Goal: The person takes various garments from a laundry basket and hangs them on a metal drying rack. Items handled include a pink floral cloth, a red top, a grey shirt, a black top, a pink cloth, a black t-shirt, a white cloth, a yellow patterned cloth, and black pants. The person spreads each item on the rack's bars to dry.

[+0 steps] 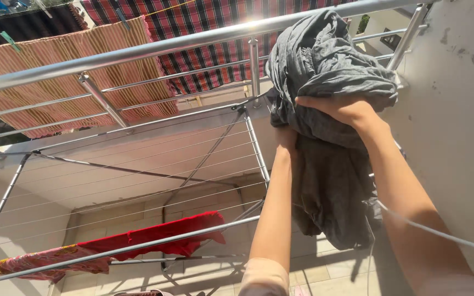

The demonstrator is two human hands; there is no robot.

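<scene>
Right hand gripping one grey garment at far balcony rail; left hand mostly hidden, grip untellable. Drying rack left, wires mostly bare; one red cloth near.

Obs.: no packages, labels, signs or screens visible anywhere in the head view. Nothing with printed or displayed matter to record.
</scene>
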